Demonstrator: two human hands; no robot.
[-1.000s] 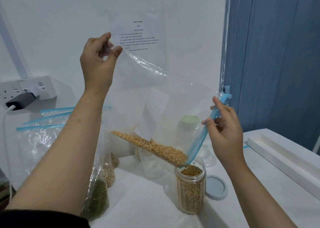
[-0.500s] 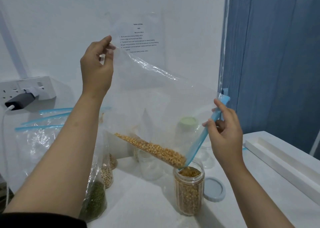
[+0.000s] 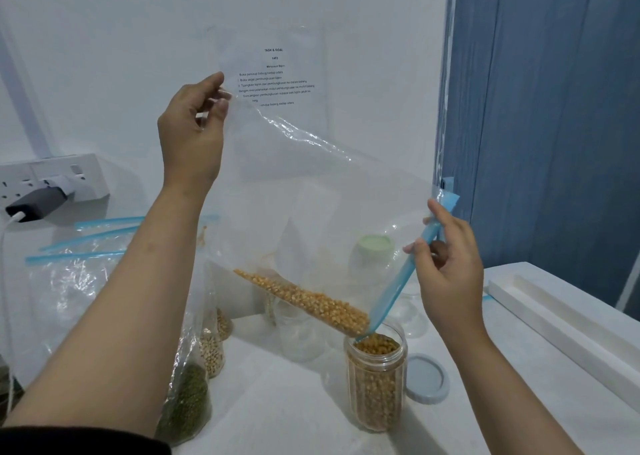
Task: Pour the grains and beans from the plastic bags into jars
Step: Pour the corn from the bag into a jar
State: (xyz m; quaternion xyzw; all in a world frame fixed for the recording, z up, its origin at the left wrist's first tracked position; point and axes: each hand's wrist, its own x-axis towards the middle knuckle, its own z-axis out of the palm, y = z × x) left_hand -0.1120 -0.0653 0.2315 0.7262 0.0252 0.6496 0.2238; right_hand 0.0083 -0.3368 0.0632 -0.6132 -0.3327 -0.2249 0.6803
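Note:
A large clear plastic bag with a blue zip strip hangs tilted over the table. My left hand pinches its upper corner high up. My right hand grips the blue zip edge at the lower right. Yellow corn kernels lie along the bag's low fold and run to its mouth. The mouth sits just over an open clear jar, which is nearly full of the same kernels. The jar's grey lid lies flat beside it on the right.
Bags of green beans and pale beans lean at the left. Empty clear jars and a green-lidded jar stand behind the bag. A wall socket with a plugged charger is at far left, a white tray at right.
The pile of kernels in the bag has slid down towards the mouth, and the level in the jar has risen slightly. Both hands keep almost the same hold and height.

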